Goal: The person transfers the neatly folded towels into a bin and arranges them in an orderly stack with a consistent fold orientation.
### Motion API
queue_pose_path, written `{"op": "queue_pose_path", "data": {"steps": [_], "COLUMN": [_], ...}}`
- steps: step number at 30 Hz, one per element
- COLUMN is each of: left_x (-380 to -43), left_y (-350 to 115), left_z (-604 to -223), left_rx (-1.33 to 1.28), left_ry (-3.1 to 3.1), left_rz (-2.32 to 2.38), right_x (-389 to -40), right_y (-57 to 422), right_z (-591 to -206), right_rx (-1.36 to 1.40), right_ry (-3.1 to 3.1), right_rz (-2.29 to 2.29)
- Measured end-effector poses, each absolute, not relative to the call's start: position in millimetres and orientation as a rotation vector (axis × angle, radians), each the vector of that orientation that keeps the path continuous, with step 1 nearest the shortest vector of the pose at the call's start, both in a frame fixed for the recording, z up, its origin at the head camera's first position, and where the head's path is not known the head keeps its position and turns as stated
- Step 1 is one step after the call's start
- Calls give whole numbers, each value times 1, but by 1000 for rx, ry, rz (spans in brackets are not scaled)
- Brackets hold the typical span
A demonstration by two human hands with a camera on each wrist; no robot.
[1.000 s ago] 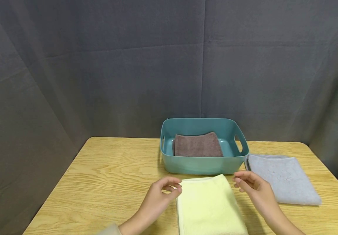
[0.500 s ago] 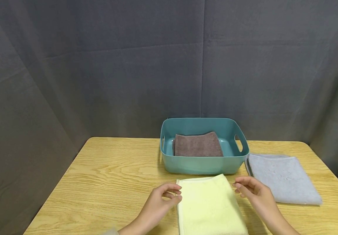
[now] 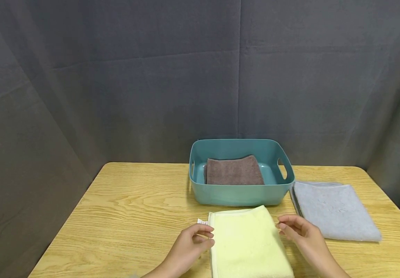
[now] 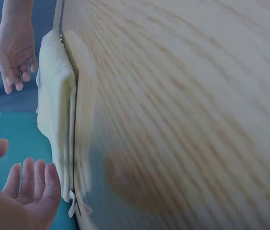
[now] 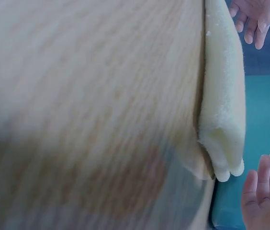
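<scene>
A pale yellow towel (image 3: pixel 245 243), folded into a thick flat rectangle, lies on the table at the near middle in the head view. My left hand (image 3: pixel 190 247) hovers at its left edge with loosely bent fingers, holding nothing. Just off the opposite edge is my right hand (image 3: pixel 304 237), its fingers relaxed and nothing between them. A small white tag (image 3: pixel 202 221) sticks out by the towel's far left corner. Both wrist views show the stacked layers of the towel (image 4: pixel 58 91) from the side, with the left hand (image 4: pixel 29 201) and right hand (image 5: pixel 269 191) apart from it.
Behind the towel stands a teal plastic basket (image 3: pixel 234 195) with handle holes. A folded brown towel (image 3: pixel 234 172) lies in it. A folded grey towel (image 3: pixel 337 212) rests at right on the wooden table (image 3: pixel 127 216). Dark grey curtain (image 3: pixel 168 96) surrounds the table's back and sides.
Both hands have drawn back slightly along the yellow towel's sides, toward the near edge. The white tag has come into sight beyond the left fingers. The towels and basket stay put.
</scene>
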State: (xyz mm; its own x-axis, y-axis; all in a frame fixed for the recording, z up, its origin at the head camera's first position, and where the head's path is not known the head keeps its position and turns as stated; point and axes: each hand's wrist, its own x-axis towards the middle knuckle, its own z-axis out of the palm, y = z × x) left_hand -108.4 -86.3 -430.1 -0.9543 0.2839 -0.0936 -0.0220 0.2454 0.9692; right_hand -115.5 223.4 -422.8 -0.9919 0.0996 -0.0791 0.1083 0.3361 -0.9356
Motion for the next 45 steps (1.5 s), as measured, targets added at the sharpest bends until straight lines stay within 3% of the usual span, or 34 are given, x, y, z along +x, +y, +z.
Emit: {"op": "queue_pose_path", "data": {"steps": [45], "left_x": [-110], "left_y": [-80], "left_z": [-448], "left_rx": [92], "left_ry": [2203], "left_rz": [1771], "right_x": [-108], "right_y": [229], "right_z": [-444], "right_rx": [312], "right_ry": [2441], "right_rz": [-1720]}}
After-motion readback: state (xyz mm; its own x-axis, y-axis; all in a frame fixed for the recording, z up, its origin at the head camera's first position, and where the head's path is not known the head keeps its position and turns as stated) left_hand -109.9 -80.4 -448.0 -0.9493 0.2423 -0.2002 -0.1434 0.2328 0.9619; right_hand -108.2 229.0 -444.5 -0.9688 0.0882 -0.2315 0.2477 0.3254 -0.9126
